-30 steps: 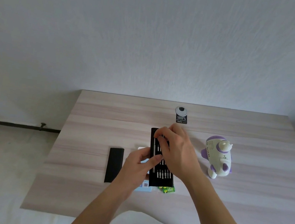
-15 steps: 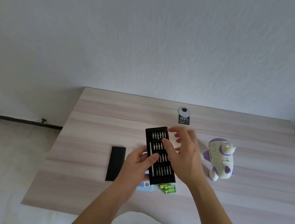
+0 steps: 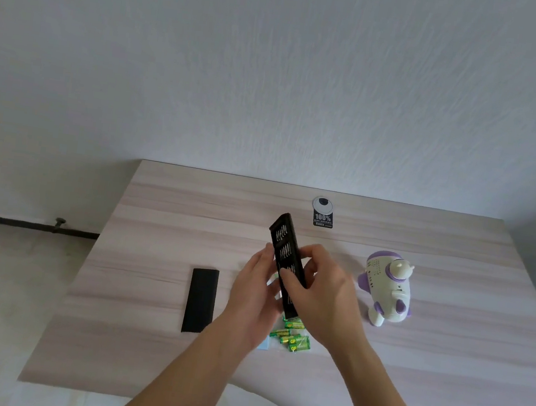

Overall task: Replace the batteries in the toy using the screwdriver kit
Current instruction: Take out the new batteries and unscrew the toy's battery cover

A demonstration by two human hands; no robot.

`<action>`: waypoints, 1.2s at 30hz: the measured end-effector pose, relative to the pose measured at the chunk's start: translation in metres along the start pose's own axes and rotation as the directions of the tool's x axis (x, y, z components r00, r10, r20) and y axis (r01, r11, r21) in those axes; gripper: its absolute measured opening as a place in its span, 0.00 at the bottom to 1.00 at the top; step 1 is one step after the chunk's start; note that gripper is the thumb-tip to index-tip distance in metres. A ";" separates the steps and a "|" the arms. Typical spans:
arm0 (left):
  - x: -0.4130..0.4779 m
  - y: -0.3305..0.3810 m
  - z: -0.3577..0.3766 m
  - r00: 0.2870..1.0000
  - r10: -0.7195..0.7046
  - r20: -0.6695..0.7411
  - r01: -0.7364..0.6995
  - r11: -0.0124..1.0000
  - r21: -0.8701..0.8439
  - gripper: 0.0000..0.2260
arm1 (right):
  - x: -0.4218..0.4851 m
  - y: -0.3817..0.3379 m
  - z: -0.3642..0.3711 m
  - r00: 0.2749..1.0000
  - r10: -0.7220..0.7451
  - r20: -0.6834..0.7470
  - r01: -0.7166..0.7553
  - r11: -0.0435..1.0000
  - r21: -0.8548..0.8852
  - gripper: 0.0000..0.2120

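The black screwdriver kit tray [image 3: 285, 247], with rows of silver bits, is lifted off the table and tilted on its long edge. My left hand [image 3: 254, 289] holds its left side and my right hand [image 3: 320, 290] grips its right side, thumb across the bit face. The white and purple toy [image 3: 386, 285] stands to the right, apart from both hands. Several green batteries [image 3: 292, 335] lie on the table just below the tray.
The kit's black sleeve [image 3: 200, 299] lies flat to the left of my hands. A black label with a grey disc [image 3: 323, 211] sits near the table's far edge. A pale blue card [image 3: 264, 344] shows under my left wrist. The wooden table [image 3: 441, 376] meets a white wall.
The tray has risen from lying flat on the table and tipped onto its edge. My right hand has closed round it from hovering open, and the batteries beneath are uncovered.
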State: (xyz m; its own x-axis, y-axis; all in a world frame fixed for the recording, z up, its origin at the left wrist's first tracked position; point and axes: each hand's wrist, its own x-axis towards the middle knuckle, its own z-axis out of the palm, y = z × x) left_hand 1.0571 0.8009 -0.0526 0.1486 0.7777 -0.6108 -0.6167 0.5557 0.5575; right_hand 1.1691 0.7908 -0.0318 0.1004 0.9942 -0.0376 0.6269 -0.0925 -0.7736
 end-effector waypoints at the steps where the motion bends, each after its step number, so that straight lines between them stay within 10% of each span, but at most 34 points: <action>1: -0.001 0.000 0.002 0.999 -0.025 0.031 0.025 1.000 -0.017 0.21 | -0.002 -0.001 0.000 1.000 -0.004 -0.006 0.004 1.000 0.000 0.08; 7: -0.003 -0.002 0.002 0.970 -0.050 0.238 0.050 0.999 0.004 0.19 | -0.009 0.001 0.000 0.999 0.035 0.041 -0.041 0.984 0.171 0.17; 22: -0.005 -0.002 -0.005 0.974 -0.118 0.194 0.145 0.981 -0.130 0.17 | -0.021 -0.007 -0.007 0.980 0.196 0.039 -0.198 0.931 0.306 0.16; 32: -0.007 0.003 -0.020 0.980 -0.150 0.133 0.166 0.978 -0.124 0.09 | -0.026 0.000 -0.012 0.900 0.310 0.306 -0.427 0.492 0.759 0.13; 36: -0.011 0.009 -0.023 0.987 -0.158 0.021 0.159 0.986 -0.048 0.12 | -0.027 0.000 -0.005 0.897 0.302 0.323 -0.435 0.479 0.762 0.10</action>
State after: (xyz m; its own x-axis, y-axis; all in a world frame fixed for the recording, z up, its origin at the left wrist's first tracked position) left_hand 1.0324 0.7907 -0.0538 0.2607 0.6863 -0.6790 -0.6213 0.6576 0.4261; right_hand 1.1702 0.7642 -0.0274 0.0298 0.8814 -0.4714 -0.3321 -0.4360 -0.8364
